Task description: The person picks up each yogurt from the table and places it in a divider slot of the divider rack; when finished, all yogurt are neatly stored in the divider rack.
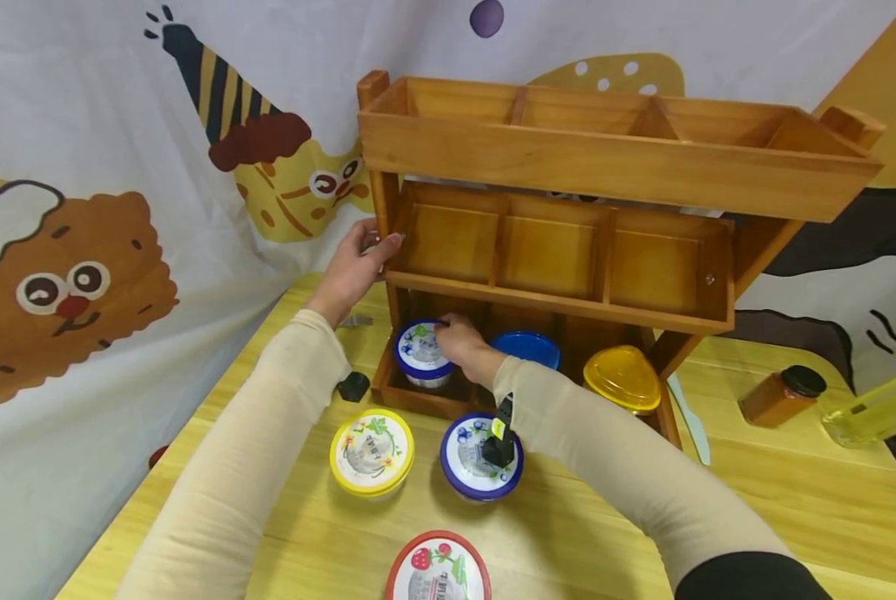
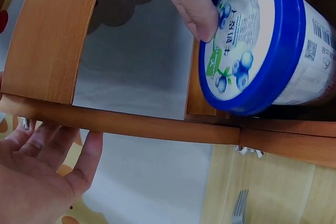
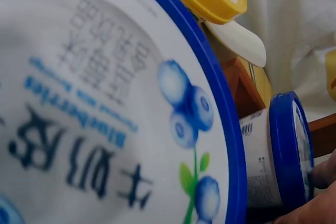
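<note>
My left hand (image 1: 350,271) holds the left side of a three-tier wooden rack (image 1: 613,171); in the left wrist view its fingertips lie against the upright. At the rack's bottom left compartment, my right hand (image 1: 463,346) grips a blueberry tub (image 1: 422,348) by the right edge of its blue-rimmed lid. The left wrist view shows the thumb on that lid; the other fingers are mostly hidden. A second blueberry tub (image 1: 473,471) stands on the table under my right forearm, and its lid fills much of the right wrist view. Left of it is a yellow-lidded tub (image 1: 372,454).
A red-lidded tub (image 1: 438,575) stands nearest me. The bottom tier also holds a blue-lidded container (image 1: 526,348) and a yellow-lidded one (image 1: 623,379). To the right lie a pale knife (image 1: 689,421), a jar (image 1: 781,397) and a bottle (image 1: 878,408). A fork (image 2: 240,205) lies left of the rack.
</note>
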Motion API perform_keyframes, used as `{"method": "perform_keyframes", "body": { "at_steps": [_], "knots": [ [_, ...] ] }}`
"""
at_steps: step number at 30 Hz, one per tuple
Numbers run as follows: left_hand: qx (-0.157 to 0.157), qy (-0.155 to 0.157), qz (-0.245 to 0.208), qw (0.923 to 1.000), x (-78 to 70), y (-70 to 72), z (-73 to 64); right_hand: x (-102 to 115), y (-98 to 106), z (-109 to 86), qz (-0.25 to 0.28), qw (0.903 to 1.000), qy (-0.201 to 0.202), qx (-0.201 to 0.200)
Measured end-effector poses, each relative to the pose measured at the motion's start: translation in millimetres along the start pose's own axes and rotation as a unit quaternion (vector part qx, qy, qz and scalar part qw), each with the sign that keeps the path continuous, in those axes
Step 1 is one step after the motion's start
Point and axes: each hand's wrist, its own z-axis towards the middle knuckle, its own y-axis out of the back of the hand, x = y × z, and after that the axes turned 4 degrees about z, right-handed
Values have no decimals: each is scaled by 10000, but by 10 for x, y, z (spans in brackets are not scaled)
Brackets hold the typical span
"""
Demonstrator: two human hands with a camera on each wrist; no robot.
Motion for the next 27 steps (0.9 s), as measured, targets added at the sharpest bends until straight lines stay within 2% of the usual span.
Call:
{"method": "perform_keyframes", "body": {
  "at_steps": [13, 21, 27],
  "knots": [
    [42, 33, -37, 10000, -8, 7, 6, 56, 54, -26, -332, 9992, 86, -182],
    [36, 45, -17, 10000, -24, 5, -5, 207, 113, -131, -834, 9959, 279, -233],
    [57, 69, 38, 10000, -25, 8, -14, 307, 156, -262, -1006, 9939, 421, -189]
  ]
}}
